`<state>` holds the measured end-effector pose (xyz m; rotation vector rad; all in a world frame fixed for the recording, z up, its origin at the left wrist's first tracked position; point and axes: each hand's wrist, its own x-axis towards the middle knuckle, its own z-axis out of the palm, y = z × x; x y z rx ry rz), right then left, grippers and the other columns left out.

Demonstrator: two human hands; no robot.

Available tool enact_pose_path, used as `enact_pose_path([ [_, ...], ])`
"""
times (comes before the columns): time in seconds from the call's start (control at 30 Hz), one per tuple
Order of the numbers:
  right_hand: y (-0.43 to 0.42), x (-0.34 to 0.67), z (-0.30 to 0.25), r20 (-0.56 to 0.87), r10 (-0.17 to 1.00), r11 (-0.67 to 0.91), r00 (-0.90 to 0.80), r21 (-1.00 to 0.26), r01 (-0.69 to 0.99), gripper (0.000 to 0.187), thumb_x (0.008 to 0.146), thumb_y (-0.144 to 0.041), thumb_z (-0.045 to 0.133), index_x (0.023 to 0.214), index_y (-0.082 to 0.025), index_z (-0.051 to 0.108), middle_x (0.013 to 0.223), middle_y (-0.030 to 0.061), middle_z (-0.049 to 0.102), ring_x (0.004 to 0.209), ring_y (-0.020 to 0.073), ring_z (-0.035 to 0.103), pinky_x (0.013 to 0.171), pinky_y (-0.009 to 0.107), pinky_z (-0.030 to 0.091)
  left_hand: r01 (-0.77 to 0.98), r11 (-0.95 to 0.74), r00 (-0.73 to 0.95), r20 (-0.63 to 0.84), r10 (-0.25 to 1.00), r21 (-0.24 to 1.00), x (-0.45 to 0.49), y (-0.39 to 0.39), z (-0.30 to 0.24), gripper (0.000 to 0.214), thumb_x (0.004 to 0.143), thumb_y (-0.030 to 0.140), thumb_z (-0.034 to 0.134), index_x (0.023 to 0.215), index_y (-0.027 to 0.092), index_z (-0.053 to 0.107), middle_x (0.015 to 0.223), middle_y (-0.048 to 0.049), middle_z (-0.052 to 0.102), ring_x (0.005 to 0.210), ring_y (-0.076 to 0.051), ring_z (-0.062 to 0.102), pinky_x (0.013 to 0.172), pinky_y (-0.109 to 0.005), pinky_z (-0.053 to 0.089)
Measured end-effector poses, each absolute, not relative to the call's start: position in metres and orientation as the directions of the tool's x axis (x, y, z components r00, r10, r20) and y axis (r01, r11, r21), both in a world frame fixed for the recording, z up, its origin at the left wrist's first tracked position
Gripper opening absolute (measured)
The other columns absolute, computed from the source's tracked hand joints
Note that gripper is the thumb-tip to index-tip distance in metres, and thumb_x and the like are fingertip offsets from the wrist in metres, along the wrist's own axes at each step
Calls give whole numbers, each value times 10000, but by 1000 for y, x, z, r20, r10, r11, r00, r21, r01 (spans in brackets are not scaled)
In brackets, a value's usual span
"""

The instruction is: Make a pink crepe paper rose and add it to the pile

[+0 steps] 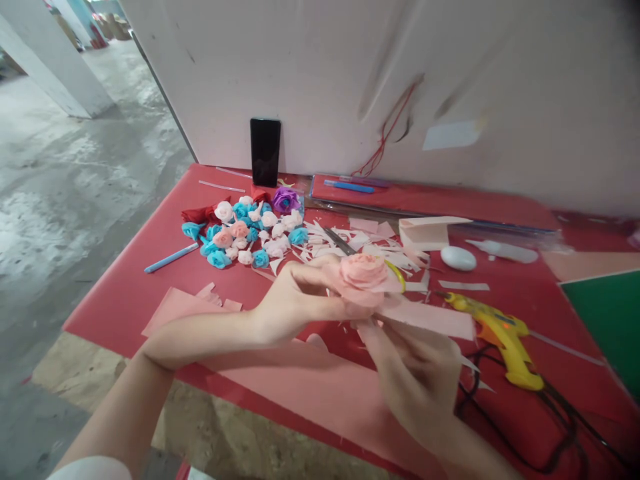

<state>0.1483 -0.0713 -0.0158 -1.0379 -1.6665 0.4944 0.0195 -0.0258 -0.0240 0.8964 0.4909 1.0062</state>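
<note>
A pink crepe-paper rose (pixel 364 272) is held up over the middle of the table, its layered petals facing upward. My left hand (pixel 295 300) is closed around its left side, thumb across the front. From below, my right hand (pixel 417 367) pinches the base of the rose, its fingertips partly hidden. A pink paper strip (pixel 433 316) stretches out from the flower to the right, above my right hand. Behind the rose lie scissors (pixel 340 241) with a yellow handle, partly covered by it. Beneath my hands is a large pink paper sheet (pixel 310 383).
Small paper flowers (pixel 240 230) in blue, pink and white cluster at the back left beside paper scraps (pixel 320 240). A yellow glue gun (pixel 500 337) with a black cord lies right. A phone (pixel 265 152) leans on the wall. A white egg-shaped object (pixel 458 258) sits near a bottle (pixel 507 251).
</note>
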Motion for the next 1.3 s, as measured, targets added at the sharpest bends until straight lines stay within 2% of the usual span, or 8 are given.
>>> enact_pose_path([
  [0.17, -71, 149, -11, 628, 778, 542, -24, -652, 529, 178, 829, -143, 574, 679, -229, 618, 510, -34, 601, 380, 110, 499, 384, 235, 419, -460, 139, 436, 86, 896, 877, 20, -26, -27, 56, 622, 221, 808, 633, 206, 755, 695, -9, 635, 780, -145, 609, 769, -268, 519],
  [0.33, -69, 151, -13, 529, 848, 500, -21, -787, 361, 242, 835, -115, 557, 634, -226, 634, 554, -49, 659, 484, 102, 608, 451, 174, 479, -498, 98, 453, 162, 877, 862, 21, -24, -27, 97, 655, 296, 804, 631, 217, 753, 627, 8, 609, 686, -109, 592, 686, -242, 515],
  [0.43, -68, 151, -13, 455, 889, 453, -53, -859, 238, 277, 851, -124, 539, 624, -233, 653, 561, -57, 662, 498, 87, 612, 447, 145, 475, -556, 134, 524, 220, 823, 820, 21, -24, -28, 133, 763, 296, 728, 673, 202, 751, 588, 11, 601, 582, -89, 587, 613, -234, 521],
  [0.57, -67, 152, -11, 411, 910, 414, -59, -889, 196, 283, 847, -143, 540, 599, -223, 652, 525, -47, 631, 480, 95, 600, 416, 159, 456, -609, 219, 579, 238, 780, 763, 22, -25, -29, 210, 800, 282, 690, 631, 165, 735, 565, -1, 586, 567, -108, 609, 611, -256, 551],
  [0.83, -71, 151, -12, 515, 857, 484, 1, -805, 344, 243, 841, -105, 522, 654, -227, 618, 618, -40, 615, 561, 96, 587, 455, 176, 462, -618, 215, 484, 150, 862, 756, 24, -26, -30, 47, 716, 214, 768, 759, 197, 757, 629, 24, 589, 555, -79, 591, 583, -223, 539],
  [1.0, -69, 148, -16, 611, 791, 529, 15, -697, 483, 221, 844, -101, 533, 675, -226, 601, 580, -46, 612, 572, 107, 596, 513, 203, 478, -582, 204, 421, 77, 904, 787, 26, -26, -29, 92, 650, 266, 814, 667, 195, 758, 688, -5, 654, 583, -91, 591, 602, -229, 537],
  [1.13, -70, 148, -17, 642, 767, 531, 9, -643, 552, 210, 850, -97, 528, 701, -221, 608, 552, -51, 606, 531, 103, 589, 511, 208, 471, -545, 135, 385, 104, 917, 827, 26, -26, -29, 32, 685, 258, 788, 683, 231, 772, 659, -1, 655, 675, -100, 597, 709, -232, 521],
  [1.3, -72, 150, -15, 621, 784, 522, -15, -645, 558, 198, 859, -102, 520, 725, -221, 606, 563, -51, 628, 497, 97, 582, 479, 216, 453, -491, -25, 316, 205, 926, 871, 25, -26, -27, 20, 697, 251, 770, 677, 251, 772, 628, 8, 628, 667, -105, 582, 719, -252, 500],
])
